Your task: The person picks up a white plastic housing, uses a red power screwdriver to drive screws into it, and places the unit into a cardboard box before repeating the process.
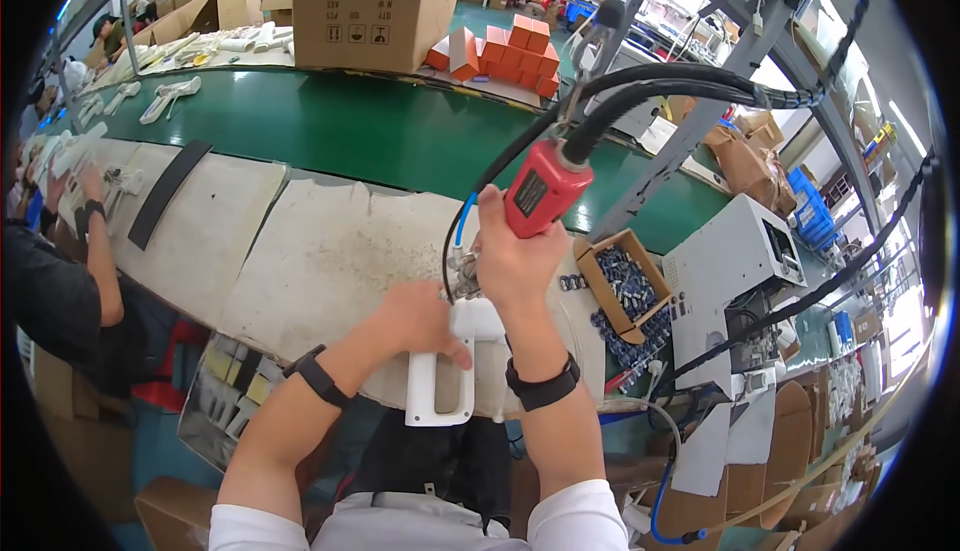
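My right hand (520,263) is wrapped round the red power screwdriver (547,191), which hangs from thick black hoses and tilts down toward the bench. Its metal head and a short blue tube sit beside my fingers, close above a white plastic housing (440,391) with a loop handle. The exact spot where the tip meets the housing is hidden. My left hand (415,319) grips this housing near its top, the thumb lying over the handle. The housing rests at the near edge of the covered workbench (330,251).
A cardboard box (645,323) of small dark-blue parts stands right, others loose around it. Beyond it is a white machine (735,261). A green conveyor (330,116) crosses behind, with a large carton (375,11) and orange boxes (510,56) past it. A black strip (170,194) and a co-worker (60,291) are left.
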The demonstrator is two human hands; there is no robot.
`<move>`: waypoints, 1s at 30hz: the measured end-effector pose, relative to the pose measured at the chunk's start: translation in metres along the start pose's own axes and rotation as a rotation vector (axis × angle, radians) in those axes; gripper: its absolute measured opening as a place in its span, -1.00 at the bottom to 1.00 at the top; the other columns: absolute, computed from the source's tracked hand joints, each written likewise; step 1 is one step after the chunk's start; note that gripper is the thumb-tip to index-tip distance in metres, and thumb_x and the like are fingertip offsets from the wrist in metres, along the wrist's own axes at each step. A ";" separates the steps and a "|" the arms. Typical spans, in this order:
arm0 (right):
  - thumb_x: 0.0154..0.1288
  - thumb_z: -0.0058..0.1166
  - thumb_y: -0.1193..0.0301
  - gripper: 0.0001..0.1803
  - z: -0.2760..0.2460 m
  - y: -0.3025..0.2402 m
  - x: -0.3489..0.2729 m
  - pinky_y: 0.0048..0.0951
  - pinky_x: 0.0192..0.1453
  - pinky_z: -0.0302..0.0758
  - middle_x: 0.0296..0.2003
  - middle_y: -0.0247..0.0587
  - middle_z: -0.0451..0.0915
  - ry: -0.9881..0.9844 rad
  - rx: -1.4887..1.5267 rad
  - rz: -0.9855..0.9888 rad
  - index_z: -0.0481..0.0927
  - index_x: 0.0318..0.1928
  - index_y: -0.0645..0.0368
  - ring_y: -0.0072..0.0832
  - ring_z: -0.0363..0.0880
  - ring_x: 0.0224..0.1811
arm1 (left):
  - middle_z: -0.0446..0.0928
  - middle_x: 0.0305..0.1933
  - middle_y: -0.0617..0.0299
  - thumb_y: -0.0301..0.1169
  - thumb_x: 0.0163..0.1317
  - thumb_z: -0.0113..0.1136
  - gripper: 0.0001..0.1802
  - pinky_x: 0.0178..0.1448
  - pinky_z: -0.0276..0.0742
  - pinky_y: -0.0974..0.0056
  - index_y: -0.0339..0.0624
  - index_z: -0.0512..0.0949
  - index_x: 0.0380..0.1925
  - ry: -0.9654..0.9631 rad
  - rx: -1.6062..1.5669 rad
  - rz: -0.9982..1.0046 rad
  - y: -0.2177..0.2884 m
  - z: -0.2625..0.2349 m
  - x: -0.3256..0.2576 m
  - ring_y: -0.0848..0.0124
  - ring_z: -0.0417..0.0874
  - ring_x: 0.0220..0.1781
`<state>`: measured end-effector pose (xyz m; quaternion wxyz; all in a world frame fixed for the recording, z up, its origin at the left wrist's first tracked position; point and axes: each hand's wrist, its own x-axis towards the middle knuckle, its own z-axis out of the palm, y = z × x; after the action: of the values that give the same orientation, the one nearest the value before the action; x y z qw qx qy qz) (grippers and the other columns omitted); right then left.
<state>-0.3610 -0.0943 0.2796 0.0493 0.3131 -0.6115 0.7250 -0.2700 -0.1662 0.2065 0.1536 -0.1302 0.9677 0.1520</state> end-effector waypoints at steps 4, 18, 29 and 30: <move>0.30 0.22 0.37 -0.77 0.001 -0.001 -0.004 -0.60 -0.57 0.35 -0.67 -0.41 0.48 -0.045 0.005 -0.021 0.53 -0.43 0.23 -0.69 0.43 -0.68 | 0.45 0.21 -0.02 0.46 -0.45 0.36 0.25 0.24 0.47 0.16 -0.28 0.43 0.17 0.089 -0.131 0.064 -0.008 0.009 0.004 0.07 0.53 0.20; 0.31 0.21 0.39 -0.80 -0.034 -0.036 -0.014 -0.60 -0.59 0.35 -0.66 -0.40 0.49 -0.010 -0.004 -0.068 0.52 -0.38 0.24 -0.67 0.43 -0.69 | 0.60 -0.12 0.06 0.41 -0.46 0.43 0.04 0.04 0.56 0.11 -0.27 0.52 -0.14 0.269 -0.101 0.167 -0.009 0.021 0.038 0.12 0.62 0.01; 0.28 0.19 0.47 -0.85 -0.035 -0.039 -0.016 -0.59 -0.59 0.36 -0.66 -0.38 0.49 -0.025 0.058 -0.035 0.51 -0.35 0.26 -0.65 0.46 -0.68 | 0.58 -0.11 -0.05 -0.02 -0.40 0.62 -0.17 0.01 0.53 0.06 -0.26 0.52 -0.12 0.590 -0.725 0.057 -0.035 0.055 0.000 0.02 0.60 -0.05; 0.26 0.19 0.49 -0.87 -0.034 -0.057 -0.015 -0.58 -0.60 0.37 -0.66 -0.37 0.48 -0.011 0.135 -0.031 0.51 -0.34 0.26 -0.64 0.46 -0.68 | 0.57 -0.10 -0.07 -0.09 -0.39 0.64 -0.19 0.02 0.53 0.07 -0.26 0.52 -0.11 0.609 -0.836 -0.028 -0.038 0.059 -0.005 0.01 0.60 -0.05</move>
<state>-0.3367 -0.0446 0.3187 0.0359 0.3290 -0.5567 0.7619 -0.2385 -0.1808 0.1449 -0.1983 -0.2315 0.8234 0.4787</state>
